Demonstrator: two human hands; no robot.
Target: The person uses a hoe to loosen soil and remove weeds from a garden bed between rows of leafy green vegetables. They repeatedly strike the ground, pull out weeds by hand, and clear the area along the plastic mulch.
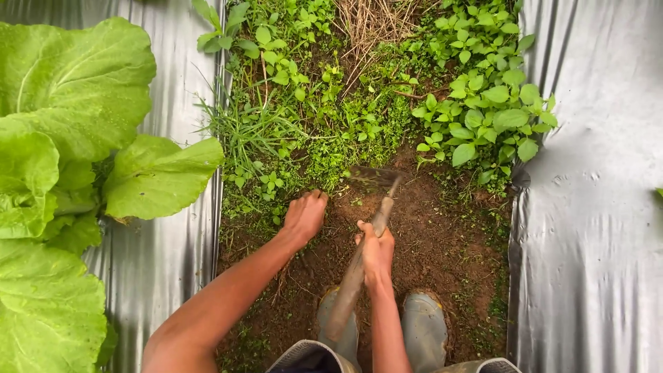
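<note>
Down between two strips of shiny silver plastic mulch sheeting, one at 9 o'clock point(173, 262) and one at 3 o'clock point(594, 228), runs a narrow lane of bare brown soil point(442, 249), and both hands work inside it. The right hand point(376, 250) has its fingers clamped round the worn wooden handle of a short hand hoe point(356, 273); the handle slants from about 6 o'clock up toward 12, and its dark metal blade point(373, 177) is blurred at the line where bare soil meets the low green weeds point(324, 117). The left hand point(304, 215) sits just beside the blade at its 9 o'clock, knuckles up, fingers curled down into the weeds at the soil edge; whether they grip anything I cannot tell. Two muddy grey rubber boots point(423, 324) stand at 6 o'clock, the handle's end passing over the left one. Open room is tight: the sheeting edges hem the lane on both sides, weeds fill it from the blade to 12 o'clock, with a dry straw-coloured grass clump point(369, 24) at the top. A broad-leaved pale green cabbage-like plant point(62, 173) spreads over the left sheet at 9 o'clock, well apart from the hands
</note>
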